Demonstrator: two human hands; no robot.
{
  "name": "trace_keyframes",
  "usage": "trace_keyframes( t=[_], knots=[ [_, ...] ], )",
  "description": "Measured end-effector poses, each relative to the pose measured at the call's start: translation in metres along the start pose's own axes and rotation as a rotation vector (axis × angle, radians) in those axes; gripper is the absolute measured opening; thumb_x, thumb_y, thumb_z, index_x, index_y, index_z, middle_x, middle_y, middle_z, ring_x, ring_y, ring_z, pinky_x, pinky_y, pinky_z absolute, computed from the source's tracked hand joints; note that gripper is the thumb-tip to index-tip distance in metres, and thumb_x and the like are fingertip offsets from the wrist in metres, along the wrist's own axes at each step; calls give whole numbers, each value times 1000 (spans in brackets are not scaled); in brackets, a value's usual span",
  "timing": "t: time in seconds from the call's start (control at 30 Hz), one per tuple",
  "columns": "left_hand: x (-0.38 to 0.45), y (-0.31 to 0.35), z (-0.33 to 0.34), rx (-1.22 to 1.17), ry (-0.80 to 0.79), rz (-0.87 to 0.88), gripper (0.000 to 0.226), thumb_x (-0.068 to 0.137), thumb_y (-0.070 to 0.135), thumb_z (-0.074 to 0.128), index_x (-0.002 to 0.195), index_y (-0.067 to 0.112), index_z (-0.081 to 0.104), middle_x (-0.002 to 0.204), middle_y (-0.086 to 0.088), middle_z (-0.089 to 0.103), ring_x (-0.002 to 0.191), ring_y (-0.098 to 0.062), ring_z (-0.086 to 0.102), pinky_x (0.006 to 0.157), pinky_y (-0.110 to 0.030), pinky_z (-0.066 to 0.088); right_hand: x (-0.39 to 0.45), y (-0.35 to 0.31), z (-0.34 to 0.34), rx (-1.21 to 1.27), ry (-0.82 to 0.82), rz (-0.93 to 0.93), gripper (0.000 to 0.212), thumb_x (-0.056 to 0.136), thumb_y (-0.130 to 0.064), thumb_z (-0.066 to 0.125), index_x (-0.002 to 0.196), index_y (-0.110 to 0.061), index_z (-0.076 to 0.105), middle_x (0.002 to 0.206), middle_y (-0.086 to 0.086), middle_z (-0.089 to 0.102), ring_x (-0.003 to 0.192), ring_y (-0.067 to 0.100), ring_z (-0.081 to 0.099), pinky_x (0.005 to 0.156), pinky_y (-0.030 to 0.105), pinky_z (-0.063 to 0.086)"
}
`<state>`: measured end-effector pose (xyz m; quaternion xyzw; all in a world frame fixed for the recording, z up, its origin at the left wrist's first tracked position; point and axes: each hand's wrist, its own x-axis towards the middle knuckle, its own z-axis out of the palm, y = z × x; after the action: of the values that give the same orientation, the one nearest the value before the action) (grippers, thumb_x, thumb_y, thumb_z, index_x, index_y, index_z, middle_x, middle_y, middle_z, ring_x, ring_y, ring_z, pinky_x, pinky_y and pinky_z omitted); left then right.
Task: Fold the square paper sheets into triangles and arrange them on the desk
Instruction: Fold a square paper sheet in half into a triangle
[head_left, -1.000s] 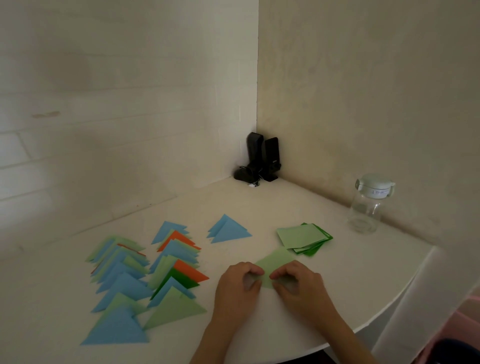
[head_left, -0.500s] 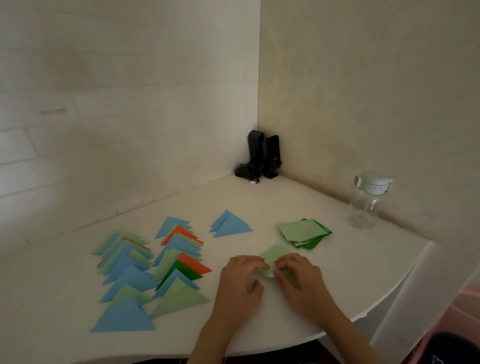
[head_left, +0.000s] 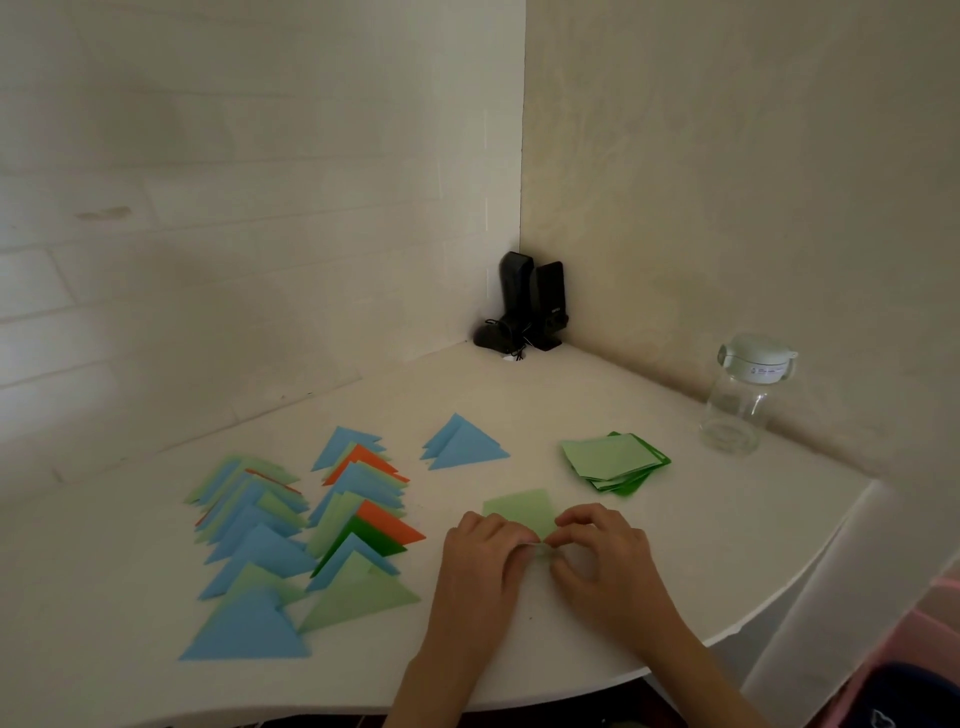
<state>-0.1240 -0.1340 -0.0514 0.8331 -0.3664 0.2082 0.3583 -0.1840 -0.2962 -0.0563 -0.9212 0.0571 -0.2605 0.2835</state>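
A light green paper sheet (head_left: 522, 512) lies on the white desk (head_left: 571, 395) in front of me. My left hand (head_left: 480, 558) and my right hand (head_left: 605, 556) meet at its near corner, fingertips pinching the paper there. A stack of green square sheets (head_left: 613, 460) sits to the right behind them. Several folded triangles in blue, green and orange lie in two overlapping rows (head_left: 260, 525) on the left. A pair of blue triangles (head_left: 462, 444) lies apart, further back.
Two black speakers (head_left: 535, 301) with cables stand in the wall corner. A clear glass jar with a pale lid (head_left: 743, 395) stands at the right by the wall. The desk's curved front edge (head_left: 727, 636) runs close under my right wrist.
The green sheet has been opened or turned so a squarer face shows. Both hands have drawn together at its near corner; the view shifted slightly.
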Motion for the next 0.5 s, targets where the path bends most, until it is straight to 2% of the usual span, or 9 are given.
trace_keyframes(
  t=[0.07, 0.17, 0.27, 0.37, 0.43, 0.5],
  knots=[
    [0, 1, 0, 11, -10, -18, 11, 92, 37, 49, 88, 34, 58, 87, 18, 60, 79, -7, 47, 69, -27, 37, 0, 0, 2, -44, 9, 4, 25, 71, -54, 51, 77, -36, 67, 97, -23, 54, 95, 0, 54, 77, 30, 35],
    [0, 0, -2, -28, 49, -145, 6, 83, 34, 61, 87, 30, 60, 79, 23, 57, 73, -6, 48, 66, -28, 41, 4, 0, 2, -8, 54, 44, 30, 72, -60, 50, 68, -34, 66, 92, -20, 55, 88, 0, 54, 76, 31, 40],
    [0, 0, -3, -24, 66, -279, 21, 74, 28, 76, 85, 28, 59, 64, 22, 45, 69, -11, 48, 64, -31, 42, 5, -1, 2, 15, 62, 73, 31, 69, -61, 49, 65, -34, 64, 91, -19, 55, 88, 0, 53, 78, 31, 39],
    [0, 2, -4, 5, 66, -313, 25, 72, 32, 77, 86, 29, 57, 63, 18, 46, 70, -13, 47, 65, -31, 38, 6, -3, 3, -8, 53, 111, 27, 68, -60, 56, 62, -34, 63, 91, -18, 54, 89, 3, 55, 78, 30, 39],
    [1, 3, -3, 9, 67, -315, 26, 73, 37, 76, 89, 28, 57, 65, 16, 48, 71, -13, 47, 65, -30, 36, 8, -5, 2, -44, 24, 143, 22, 70, -54, 68, 61, -36, 62, 91, -19, 53, 90, 2, 53, 77, 27, 34],
    [2, 3, -1, 32, 65, -323, 29, 72, 45, 74, 90, 27, 58, 64, 15, 47, 69, -12, 45, 64, -29, 36, 9, -7, 2, -70, 4, 164, 22, 70, -52, 73, 60, -37, 61, 92, -19, 51, 91, 1, 51, 76, 26, 30]
  ],
)
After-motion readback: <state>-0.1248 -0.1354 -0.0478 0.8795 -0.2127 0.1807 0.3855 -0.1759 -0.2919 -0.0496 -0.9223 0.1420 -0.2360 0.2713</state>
